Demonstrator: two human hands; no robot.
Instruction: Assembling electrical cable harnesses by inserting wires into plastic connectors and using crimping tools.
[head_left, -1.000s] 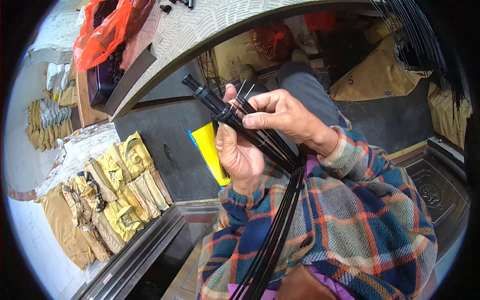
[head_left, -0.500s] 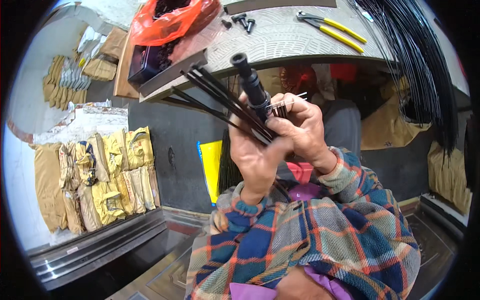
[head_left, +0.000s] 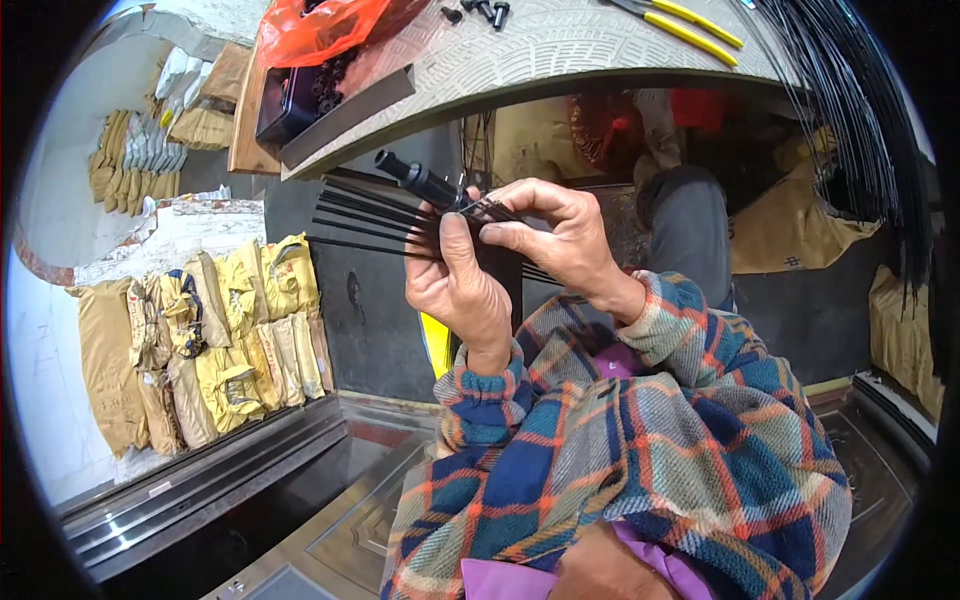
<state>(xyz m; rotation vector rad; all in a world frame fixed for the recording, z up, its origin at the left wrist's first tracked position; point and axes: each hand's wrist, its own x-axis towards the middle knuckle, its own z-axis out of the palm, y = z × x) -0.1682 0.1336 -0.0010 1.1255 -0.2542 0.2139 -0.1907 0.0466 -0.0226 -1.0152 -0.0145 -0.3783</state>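
Black stepped cylinder (head_left: 424, 181) slants, its tip pointing upper left

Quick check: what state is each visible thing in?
Black tube: held, tilted.
Thin rods: held, fanned out.
Left hand: closed on tube and rods.
Right hand: pinching rods.
Pliers: lying on table, handles apart.
Dark box: open-topped, holding black parts.
Red bag: crumpled.
Rod bundle: hanging over table edge.
Tan packages: lying in rows.

A black stepped tube (head_left: 425, 182), collared near its narrower end, tilts up and leftward from the left hand (head_left: 455, 275), as slender black rods (head_left: 365, 212) fan out beside it, tips apart; thin dark strands (head_left: 500, 210) show between the right hand's (head_left: 555, 235) thumb and forefinger.
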